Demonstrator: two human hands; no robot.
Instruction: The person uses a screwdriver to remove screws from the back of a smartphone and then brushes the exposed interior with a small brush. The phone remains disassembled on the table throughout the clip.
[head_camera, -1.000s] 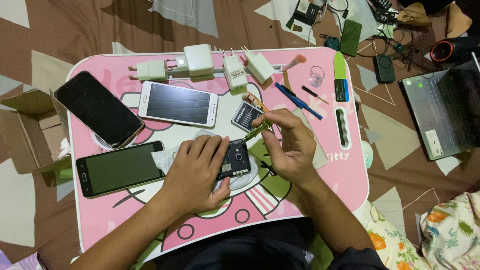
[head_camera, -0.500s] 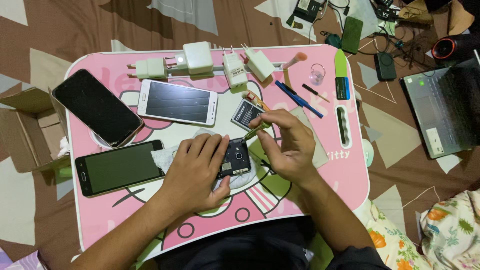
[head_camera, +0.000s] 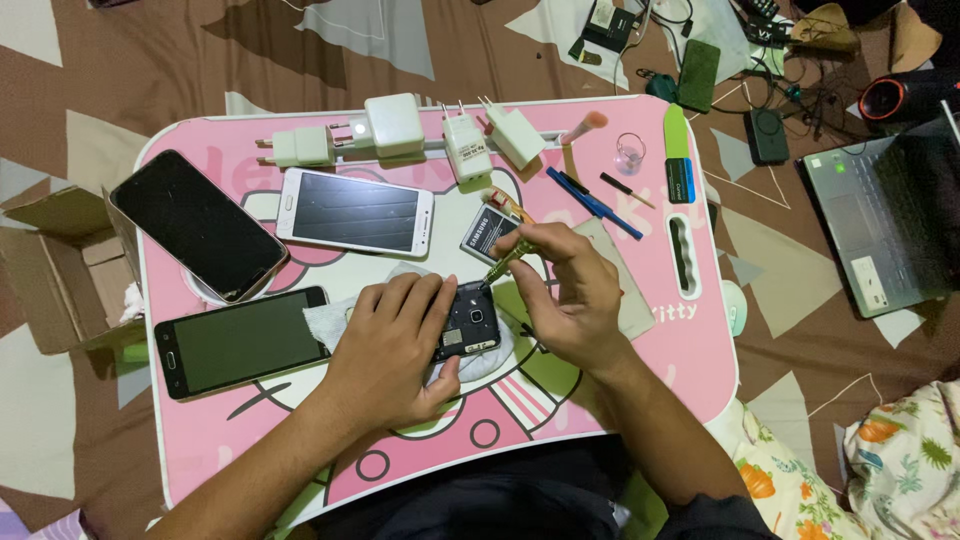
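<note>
Left hand: left hand (head_camera: 385, 345) lies flat over the opened phone (head_camera: 468, 322), fingers spread across its left half and thumb tucked under its lower edge, pinning it down on a white cloth (head_camera: 330, 318).
Right hand: right hand (head_camera: 570, 290) is closed in a pinch on a small yellow-green screwdriver (head_camera: 507, 260), tip angled down to the top edge of the phone's bare back.
Where the phone lies: near the middle of the pink lap table (head_camera: 690, 345), a little toward the front edge, directly between the two hands and touching both the left palm and the tool tip.
Battery: a dark battery (head_camera: 487, 234) sits just beyond the screwdriver, toward the table's back edge, apart from the phone.
Neighbours: white phone (head_camera: 355, 211) and big black phone (head_camera: 197, 224) lie toward the left back corner; a third, dark phone (head_camera: 243, 341) sits just left of the pinning hand, near the left edge.
Back edge: a row of white chargers (head_camera: 395, 125), plus a blue pen (head_camera: 592, 203) and a green pry tool (head_camera: 678, 165) toward the right back corner.
Risk, slip: I judge the tip could skid off and scratch the exposed board, if the pinch tilts or the cloth lets the phone slide.
Risk, lost part: any tiny screw, if one is there at all, could roll away into the busy pink pattern; I cannot see one.
Risk, crowding: the left wrist rests close to the dark phone and could nudge it.
</note>
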